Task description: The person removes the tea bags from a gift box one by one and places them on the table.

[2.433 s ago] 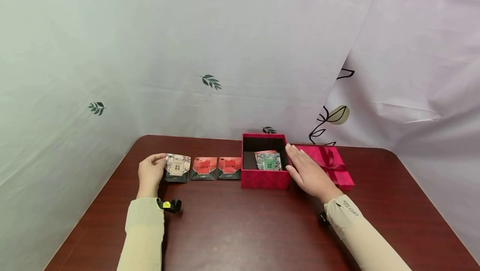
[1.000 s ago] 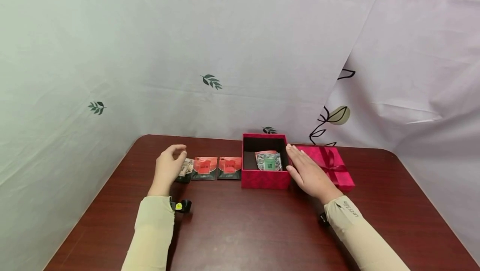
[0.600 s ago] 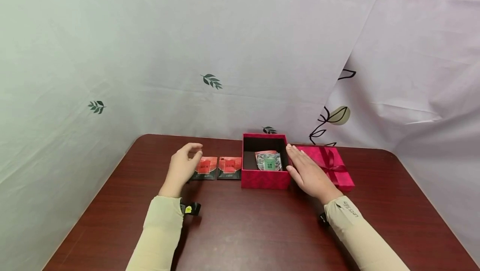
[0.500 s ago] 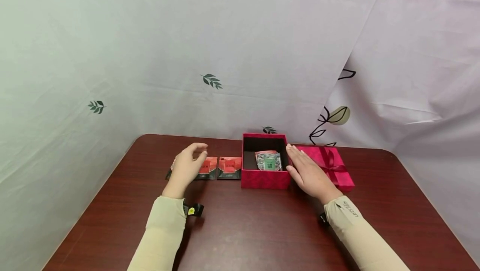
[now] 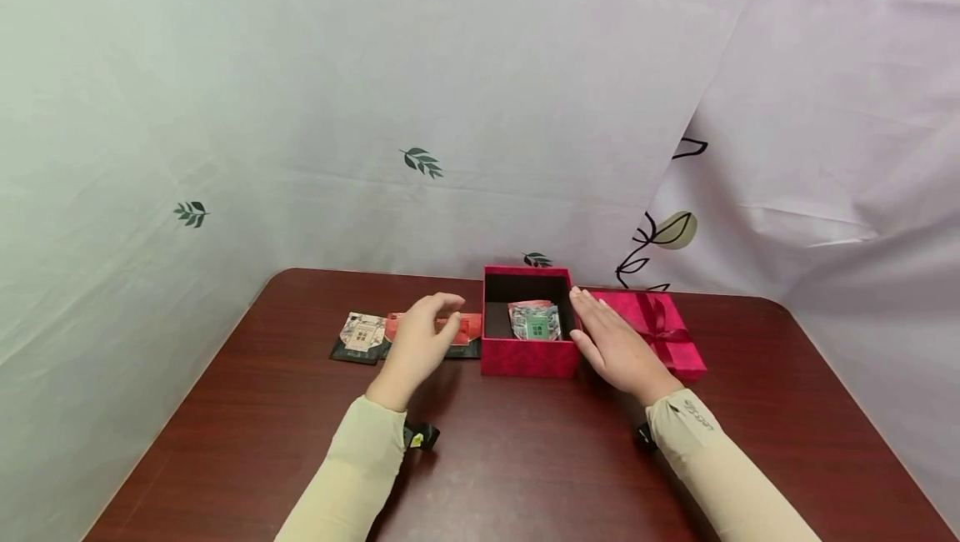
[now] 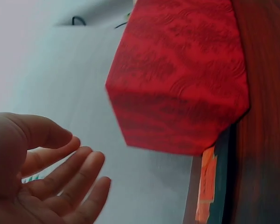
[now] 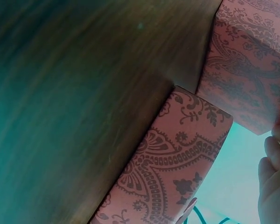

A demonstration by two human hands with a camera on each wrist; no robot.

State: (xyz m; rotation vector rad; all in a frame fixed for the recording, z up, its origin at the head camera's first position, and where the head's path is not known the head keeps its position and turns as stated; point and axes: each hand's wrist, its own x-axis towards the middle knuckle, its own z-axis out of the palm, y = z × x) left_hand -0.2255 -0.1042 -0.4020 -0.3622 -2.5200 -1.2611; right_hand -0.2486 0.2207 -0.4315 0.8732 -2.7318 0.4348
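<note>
Where the dark reddish-brown wooden bench [image 5: 525, 467] runs back to its rounded far corners, pale cloth [image 5: 525, 92] hangs close behind it, creased at the right and printed with small green leaves [image 5: 422, 162]. The bench top shines dully at the near side, and two pale yellow-beige sleeves [image 5: 352, 467] reach in over it.

An uncovered red patterned cardboard box [image 5: 528, 358] with a dark interior sits towards the back. Inside lie a grey-green foil packet with a green label [image 5: 537, 325] and, behind it, a mostly hidden reddish packet [image 5: 528, 303]. The matching red square lid [image 5: 628, 305], tied with a dark red ribbon [image 5: 663, 333], lies just to the right.

Left of the box, flat in a row, are a cream floral packet with a black base [image 5: 362, 335] and two red-and-black packets [image 5: 470, 328]. The left hand [image 5: 418, 348] is in front of these two, hiding much of them; its fingers are loosely curved, thumb and index apart, with hold of nothing. They point towards the box but stand clear of it.

The right hand [image 5: 618, 352] has its fingers straight and side by side, laid along the box's right wall without gripping it.
</note>
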